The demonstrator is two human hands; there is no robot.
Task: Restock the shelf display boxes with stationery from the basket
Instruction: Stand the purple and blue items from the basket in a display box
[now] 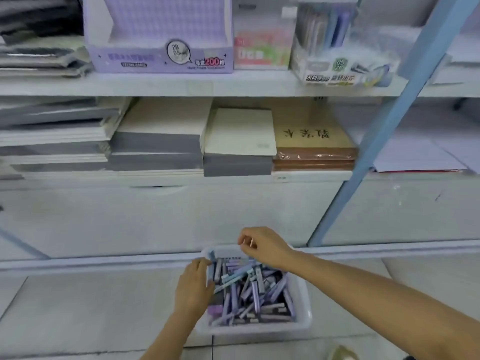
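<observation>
A white plastic basket (302, 302) stands on the floor below the shelves, filled with several small purple and blue stationery cases (255, 289). My left hand (193, 287) is at the basket's left side, with fingers and thumb curled round a few upright cases at the near-left corner. Over the far rim hovers my right hand (262, 245) with its fingers curled. A thin pale sliver shows between them, and I cannot tell what it is. On the upper shelf stands a purple display box (161, 59), open at the top.
Beside the purple box are a pink-green box (262, 51) and a clear-wrapped pen box (345, 66). The lower shelf holds stacks of notebooks (239, 141) and brown pads (314, 152). A blue shelf post (376, 141) slants down on the right. Tiled floor surrounds the basket.
</observation>
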